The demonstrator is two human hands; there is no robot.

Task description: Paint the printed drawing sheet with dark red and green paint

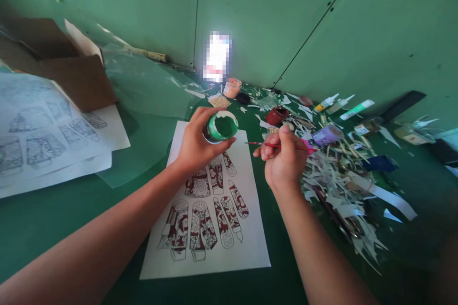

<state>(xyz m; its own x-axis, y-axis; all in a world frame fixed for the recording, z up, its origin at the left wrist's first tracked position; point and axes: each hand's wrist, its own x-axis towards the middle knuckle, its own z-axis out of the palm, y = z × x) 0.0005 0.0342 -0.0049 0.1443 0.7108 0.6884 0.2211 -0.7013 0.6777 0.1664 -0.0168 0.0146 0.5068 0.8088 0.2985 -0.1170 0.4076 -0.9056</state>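
Note:
My left hand point(198, 138) grips an open jar of green paint point(222, 126), tilted so its mouth faces me. Between the fingers of my right hand point(285, 155) is a thin red paintbrush point(261, 144), its tip pointing left toward the jar but apart from it. Below both hands lies a white sheet point(246, 248) printed with black outlined patterned shapes, parts of them coloured dark red. My left hand and the jar cover the sheet's upper part.
Right of my right hand spreads a heap of paper scraps point(343, 195). Behind it stand a dark red jar point(276, 114), a purple jar point(327, 134) and several glue bottles point(357, 109). At left are more printed sheets point(53, 138), a cardboard box point(78, 78) and clear plastic film point(143, 90). A blurred bright screen point(217, 57) leans against the green wall.

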